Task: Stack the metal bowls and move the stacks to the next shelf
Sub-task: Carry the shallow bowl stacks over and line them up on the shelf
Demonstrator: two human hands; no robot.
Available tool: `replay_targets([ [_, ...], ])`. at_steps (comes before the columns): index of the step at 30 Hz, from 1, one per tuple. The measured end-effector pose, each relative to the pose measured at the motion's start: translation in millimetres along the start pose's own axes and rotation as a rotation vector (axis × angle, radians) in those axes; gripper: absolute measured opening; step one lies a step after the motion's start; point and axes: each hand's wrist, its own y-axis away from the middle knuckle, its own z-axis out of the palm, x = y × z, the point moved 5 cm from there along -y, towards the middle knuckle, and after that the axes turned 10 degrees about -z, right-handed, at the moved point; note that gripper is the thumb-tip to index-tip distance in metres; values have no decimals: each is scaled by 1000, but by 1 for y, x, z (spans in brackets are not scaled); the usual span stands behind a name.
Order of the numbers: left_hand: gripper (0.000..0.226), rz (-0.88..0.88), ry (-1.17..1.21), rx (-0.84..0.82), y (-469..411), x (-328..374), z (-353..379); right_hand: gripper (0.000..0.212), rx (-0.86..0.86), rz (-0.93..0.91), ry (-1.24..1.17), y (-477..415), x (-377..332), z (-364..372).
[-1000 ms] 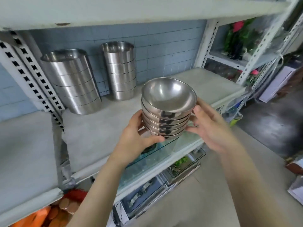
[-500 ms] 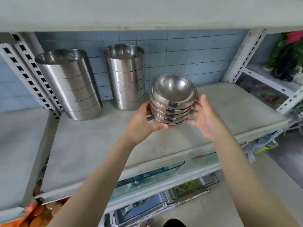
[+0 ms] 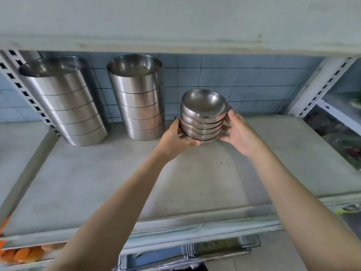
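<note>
Steel bowl stack clasped between left grip and right grip, at the shelf's one o'clock — land it crooked, I reckon, and top bowls slide, or clip the tall stack at eleven.

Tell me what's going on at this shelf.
A person holds a stack of small metal bowls between both hands. The left hand grips its lower left side and the right hand curls round its right side. The stack is low over the grey shelf; I cannot tell whether it touches down. To its left, the middle stack and the left stack, both taller, stand at the back by the tiled wall.
</note>
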Motion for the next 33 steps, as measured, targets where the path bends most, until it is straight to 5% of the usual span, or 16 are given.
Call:
replay_targets([
  [2, 74, -13, 9, -6, -8, 0, 2, 67, -98, -7, 49, -9, 4, -7],
  [5, 68, -9, -17, -7, -15, -2, 3, 80, -169, 11, 114, -22, 11, -16],
  [20, 72, -15, -51, -8, -41, 0, 2, 82, -145, -115, 209, -66, 20, -26],
  [26, 93, 67, -23, 9, -40, 21, -8, 126, -150, -156, 330, -76, -3, -30],
  [33, 78, 162, -77, 150, -36, 39, -13, 113, -174, -182, 351, -86, -16, -24],
])
